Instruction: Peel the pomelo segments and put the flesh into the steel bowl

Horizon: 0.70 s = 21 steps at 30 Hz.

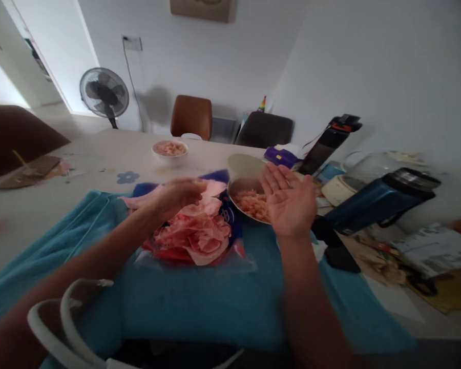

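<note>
My left hand [182,197] hovers over a heap of thin, pink, crumpled petal-like pieces [195,230]. Motion smears its curled fingers, and I cannot tell whether they hold a piece. The heap rests on a blue and clear plastic bag [236,223], on top of a teal towel [207,302]. To the right, my right hand [292,202] is open, palm up, fingers stretched out, with nothing on it. Partly behind that hand is a round pan-like bowl [232,192] of small pink pieces [251,205]. Farther back stands a white bowl [169,158] of similar pieces.
A blue bottle [376,197] and a black bottle [326,146] lean on the right, near a dark phone-like object [338,248] and papers [434,251]. White curved tubes [71,318] cross the lower left. Chairs [192,115] and a fan [104,95] stand beyond the table.
</note>
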Available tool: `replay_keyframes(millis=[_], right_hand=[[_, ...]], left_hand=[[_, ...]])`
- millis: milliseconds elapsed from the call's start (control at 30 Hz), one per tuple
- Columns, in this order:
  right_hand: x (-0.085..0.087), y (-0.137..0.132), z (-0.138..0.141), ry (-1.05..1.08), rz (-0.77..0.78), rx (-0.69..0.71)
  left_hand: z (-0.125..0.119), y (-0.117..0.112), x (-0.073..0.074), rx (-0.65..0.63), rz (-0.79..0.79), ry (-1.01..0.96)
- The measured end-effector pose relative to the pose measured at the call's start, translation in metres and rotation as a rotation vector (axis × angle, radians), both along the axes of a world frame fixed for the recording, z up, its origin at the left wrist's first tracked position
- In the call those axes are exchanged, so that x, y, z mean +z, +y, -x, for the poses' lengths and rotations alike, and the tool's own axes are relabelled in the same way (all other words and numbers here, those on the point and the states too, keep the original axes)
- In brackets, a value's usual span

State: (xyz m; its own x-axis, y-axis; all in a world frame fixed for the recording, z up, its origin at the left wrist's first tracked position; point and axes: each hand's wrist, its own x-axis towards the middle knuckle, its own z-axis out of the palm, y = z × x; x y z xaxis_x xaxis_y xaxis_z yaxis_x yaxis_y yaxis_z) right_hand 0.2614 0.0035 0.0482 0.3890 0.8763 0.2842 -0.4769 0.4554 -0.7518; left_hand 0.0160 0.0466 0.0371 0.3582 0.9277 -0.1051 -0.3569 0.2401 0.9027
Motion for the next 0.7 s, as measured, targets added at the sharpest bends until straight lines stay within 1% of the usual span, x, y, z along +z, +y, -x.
replay_keyframes(millis=[67,233,367,533,700], right_hand=[[0.000,-0.002,0.002,0.001,-0.019,0.021],[0.001,-0.009,0.007,-0.087,-0.088,0.118],[-0.001,-0.011,0.015,-0.112,-0.093,0.153],[-0.007,-0.012,0.028,-0.236,-0.094,0.108],[-0.010,-0.017,0.037,-0.342,-0.073,0.079]], left_hand=[[0.001,0.000,-0.001,-0.008,-0.008,-0.003],[0.001,0.000,-0.001,-0.018,-0.018,-0.002],[0.001,-0.002,0.001,-0.031,-0.033,-0.002],[0.001,-0.006,0.002,-0.072,-0.066,-0.001],[0.000,-0.010,0.007,-0.058,-0.085,0.054]])
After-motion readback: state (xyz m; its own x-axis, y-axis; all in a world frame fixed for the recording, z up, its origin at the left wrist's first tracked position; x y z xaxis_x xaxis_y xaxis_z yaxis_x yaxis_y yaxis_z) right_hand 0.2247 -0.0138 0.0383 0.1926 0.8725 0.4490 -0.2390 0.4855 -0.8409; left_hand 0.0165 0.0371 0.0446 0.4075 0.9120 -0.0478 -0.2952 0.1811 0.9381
